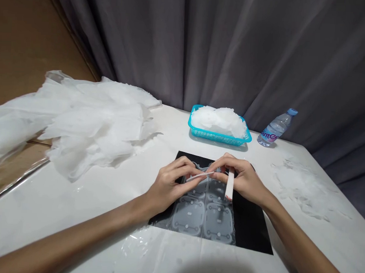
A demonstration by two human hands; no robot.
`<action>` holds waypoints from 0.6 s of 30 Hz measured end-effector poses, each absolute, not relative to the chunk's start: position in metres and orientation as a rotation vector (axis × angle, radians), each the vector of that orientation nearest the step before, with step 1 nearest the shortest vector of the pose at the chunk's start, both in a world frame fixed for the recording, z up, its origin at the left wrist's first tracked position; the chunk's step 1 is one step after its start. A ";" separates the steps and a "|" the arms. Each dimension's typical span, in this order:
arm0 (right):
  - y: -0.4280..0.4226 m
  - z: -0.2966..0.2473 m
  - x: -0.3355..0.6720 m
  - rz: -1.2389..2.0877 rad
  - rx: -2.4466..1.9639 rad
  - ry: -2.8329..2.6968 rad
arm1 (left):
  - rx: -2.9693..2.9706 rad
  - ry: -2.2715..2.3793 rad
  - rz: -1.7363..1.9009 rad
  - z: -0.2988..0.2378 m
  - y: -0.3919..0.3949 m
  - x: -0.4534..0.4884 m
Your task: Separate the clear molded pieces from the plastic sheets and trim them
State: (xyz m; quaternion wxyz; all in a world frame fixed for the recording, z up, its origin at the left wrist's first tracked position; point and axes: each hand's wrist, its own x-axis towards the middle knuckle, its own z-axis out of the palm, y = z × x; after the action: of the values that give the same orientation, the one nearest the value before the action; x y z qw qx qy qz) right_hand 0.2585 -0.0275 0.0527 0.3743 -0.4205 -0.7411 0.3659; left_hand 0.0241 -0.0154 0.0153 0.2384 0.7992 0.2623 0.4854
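In the head view my left hand pinches a small translucent flat piece between thumb and fingers. My right hand is closed around a white flat stick with a reddish lower end. Its thumb and forefinger meet at the right end of the translucent piece. Below both hands lies a clear moulded sheet with several rounded-square shapes. It rests on a black mat, and my hands hide its upper part.
To the left, a large heap of thin translucent white sheets covers the table. At the back stand a blue basket full of white pieces and a water bottle. Translucent scraps lie on the right. A grey curtain hangs behind.
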 end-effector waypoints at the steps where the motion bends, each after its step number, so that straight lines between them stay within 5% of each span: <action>1: -0.027 0.052 0.259 0.931 -1.089 -1.899 | 2.178 0.747 1.294 0.014 -0.015 0.024; 9: 0.042 0.078 0.300 0.518 -1.220 -1.532 | 2.342 0.889 0.635 0.006 -0.007 0.013; 18: 0.130 0.110 0.302 0.249 -1.415 -1.438 | 2.603 0.938 0.551 0.003 -0.007 0.013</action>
State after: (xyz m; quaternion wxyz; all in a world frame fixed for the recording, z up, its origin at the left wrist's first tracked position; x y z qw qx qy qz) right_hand 0.3020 0.1305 0.1103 0.5266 -0.5919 -0.6013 0.1040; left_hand 0.0127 -0.0071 0.0028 0.1594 0.9108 0.3283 0.1929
